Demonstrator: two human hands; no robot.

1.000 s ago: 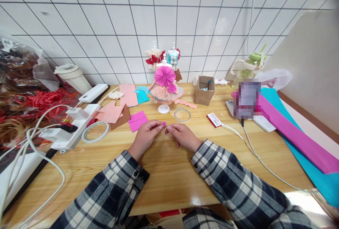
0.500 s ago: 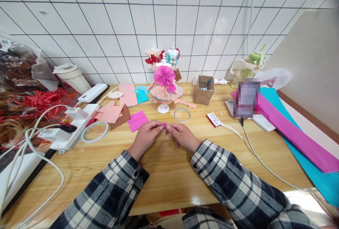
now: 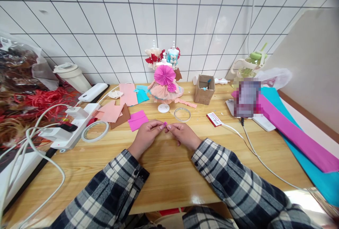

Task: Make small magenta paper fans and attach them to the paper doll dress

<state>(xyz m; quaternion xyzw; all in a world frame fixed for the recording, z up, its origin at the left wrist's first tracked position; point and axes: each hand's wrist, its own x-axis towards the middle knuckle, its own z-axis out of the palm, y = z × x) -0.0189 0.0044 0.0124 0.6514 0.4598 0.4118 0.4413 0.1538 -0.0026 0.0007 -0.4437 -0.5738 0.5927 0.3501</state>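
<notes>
Because the scrap is so tiny, both hands meet fingertip to fingertip over the wooden table (image 3: 169,172): the left hand (image 3: 147,134) and the right hand (image 3: 182,134) each pinch the small magenta paper piece (image 3: 165,124) between thumb and forefinger, the other fingers curled in, wrists resting low for steadiness. Just beyond the left hand lies a magenta paper sheet (image 3: 137,119), likely kept close as stock; just beyond the right hand sits a clear tape ring (image 3: 182,114), and farther back stands the paper dress model (image 3: 164,84). Against the frame half a second earlier, little differs: the pinch holds, and the fingertips sit a touch closer together.
</notes>
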